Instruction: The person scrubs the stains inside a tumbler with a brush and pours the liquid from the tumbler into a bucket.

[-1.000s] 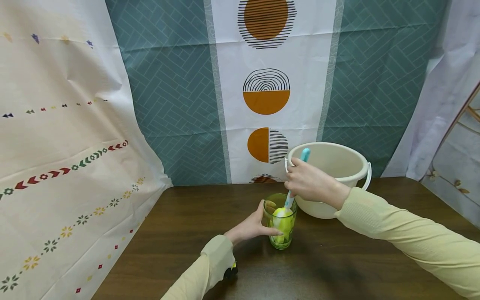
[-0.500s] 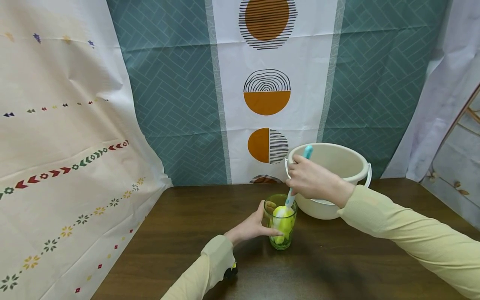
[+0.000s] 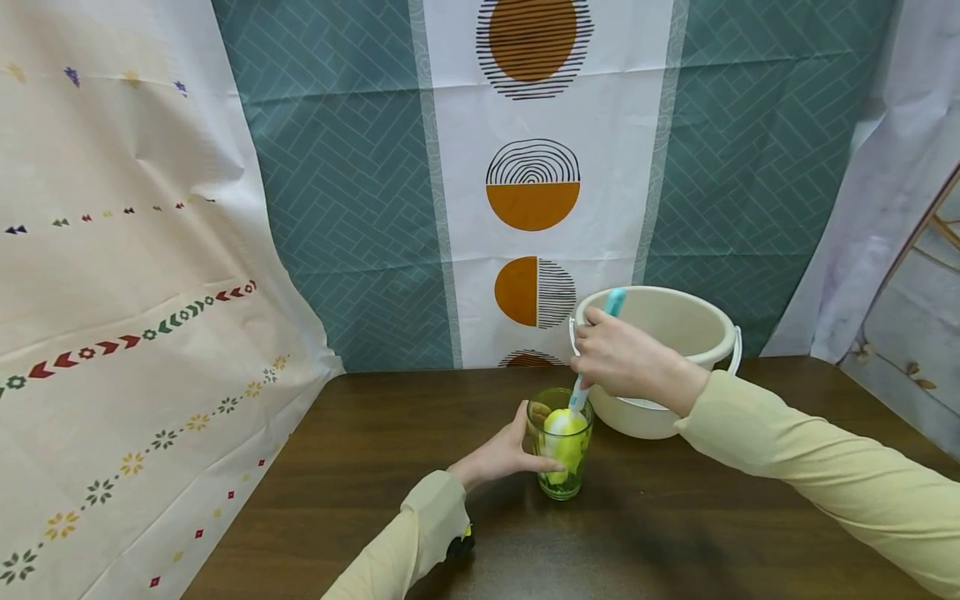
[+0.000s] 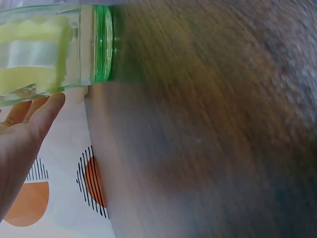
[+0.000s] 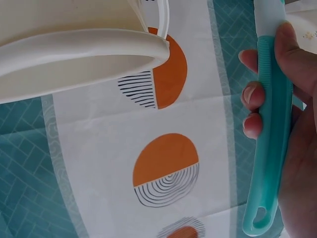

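Note:
In the head view my left hand [image 3: 497, 458] grips a green-tinted drinking glass [image 3: 561, 490] around its side, thumb in front. The glass stands upright on the table. My right hand [image 3: 626, 357] holds a sponge bottle brush [image 3: 615, 302] by its teal and white handle, tilted above the glass. Its yellow and white sponge head [image 3: 564, 427] is down inside the glass. The right wrist view has the teal handle [image 5: 272, 139] with fingers curled round it. From the left wrist, the glass base [image 4: 102, 44] shows, fingertips against the wall.
Behind the right hand stands a cream bucket [image 3: 648, 417] with a white handle. The brown wooden table [image 3: 360, 467] runs back to a teal and white patterned curtain [image 3: 352, 208]. Under the left cuff is a small black and yellow object [image 3: 461, 546].
My right hand and the brush have risen slightly, and the sponge head sits a little higher in the glass. The left hand keeps the glass in place.

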`<action>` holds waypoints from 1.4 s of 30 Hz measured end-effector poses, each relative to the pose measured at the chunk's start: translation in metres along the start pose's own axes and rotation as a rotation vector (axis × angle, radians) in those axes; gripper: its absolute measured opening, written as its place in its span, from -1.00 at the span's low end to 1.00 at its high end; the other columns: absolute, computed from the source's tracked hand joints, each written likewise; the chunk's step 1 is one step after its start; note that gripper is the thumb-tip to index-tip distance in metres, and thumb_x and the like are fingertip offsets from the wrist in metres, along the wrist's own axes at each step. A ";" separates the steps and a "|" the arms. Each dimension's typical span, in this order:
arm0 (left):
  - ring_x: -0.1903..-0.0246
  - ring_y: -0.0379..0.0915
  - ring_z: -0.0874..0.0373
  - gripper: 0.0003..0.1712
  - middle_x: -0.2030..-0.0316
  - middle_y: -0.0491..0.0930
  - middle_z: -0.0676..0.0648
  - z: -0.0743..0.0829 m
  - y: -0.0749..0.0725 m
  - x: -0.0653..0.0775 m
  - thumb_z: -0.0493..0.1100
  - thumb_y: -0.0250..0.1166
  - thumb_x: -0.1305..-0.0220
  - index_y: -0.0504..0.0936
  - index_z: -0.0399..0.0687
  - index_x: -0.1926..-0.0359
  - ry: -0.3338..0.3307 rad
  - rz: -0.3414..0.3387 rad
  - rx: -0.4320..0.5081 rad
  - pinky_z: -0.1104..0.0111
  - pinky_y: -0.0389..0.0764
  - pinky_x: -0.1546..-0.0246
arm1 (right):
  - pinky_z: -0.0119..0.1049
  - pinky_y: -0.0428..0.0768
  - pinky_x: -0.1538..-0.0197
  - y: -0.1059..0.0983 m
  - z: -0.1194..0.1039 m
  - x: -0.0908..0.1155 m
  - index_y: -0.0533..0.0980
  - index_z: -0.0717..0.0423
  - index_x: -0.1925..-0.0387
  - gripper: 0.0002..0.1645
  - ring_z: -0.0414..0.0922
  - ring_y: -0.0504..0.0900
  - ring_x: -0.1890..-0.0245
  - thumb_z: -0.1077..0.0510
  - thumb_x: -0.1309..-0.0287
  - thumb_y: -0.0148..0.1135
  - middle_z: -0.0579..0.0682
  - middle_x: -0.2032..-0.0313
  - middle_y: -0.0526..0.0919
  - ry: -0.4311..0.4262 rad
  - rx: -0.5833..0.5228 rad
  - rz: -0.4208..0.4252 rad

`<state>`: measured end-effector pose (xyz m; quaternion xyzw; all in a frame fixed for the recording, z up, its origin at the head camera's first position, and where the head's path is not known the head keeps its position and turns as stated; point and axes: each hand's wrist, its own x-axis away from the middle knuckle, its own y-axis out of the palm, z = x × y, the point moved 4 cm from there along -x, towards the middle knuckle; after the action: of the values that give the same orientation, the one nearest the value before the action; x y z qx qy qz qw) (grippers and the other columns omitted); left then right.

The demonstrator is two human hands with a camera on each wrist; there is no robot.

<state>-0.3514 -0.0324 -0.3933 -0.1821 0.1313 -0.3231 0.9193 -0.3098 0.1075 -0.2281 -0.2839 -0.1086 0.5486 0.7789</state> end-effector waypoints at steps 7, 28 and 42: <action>0.06 0.29 0.18 -0.17 0.06 0.31 0.01 -0.002 -0.001 -0.001 -0.04 0.40 0.02 0.04 -0.01 -0.13 -0.017 0.004 -0.003 0.28 0.31 0.05 | -0.19 0.23 0.25 -0.006 -0.001 -0.002 0.55 -0.04 0.58 -0.64 -0.05 0.42 0.47 -0.22 0.07 0.23 -0.01 0.55 0.57 0.012 0.058 0.009; -0.06 0.17 0.19 0.03 -0.02 0.26 0.08 -0.002 -0.002 0.002 0.06 0.41 0.05 -0.10 -0.01 -0.26 -0.054 0.004 -0.009 0.20 0.17 -0.07 | -0.15 0.24 0.26 -0.013 -0.001 -0.006 0.54 -0.03 0.62 -0.66 -0.04 0.41 0.51 -0.18 0.08 0.26 0.02 0.58 0.55 -0.009 0.073 -0.051; 0.00 0.23 0.17 -0.10 0.01 0.28 0.04 -0.001 -0.001 0.001 0.03 0.41 0.04 0.01 0.03 -0.18 -0.042 -0.004 -0.002 0.27 0.27 0.02 | -0.17 0.22 0.27 -0.007 0.002 -0.002 0.55 -0.04 0.60 -0.67 -0.06 0.42 0.51 -0.20 0.11 0.28 -0.01 0.61 0.52 0.011 -0.010 -0.031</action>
<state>-0.3513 -0.0344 -0.3939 -0.1902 0.1119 -0.3207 0.9211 -0.3060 0.1042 -0.2220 -0.2890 -0.1114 0.5343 0.7865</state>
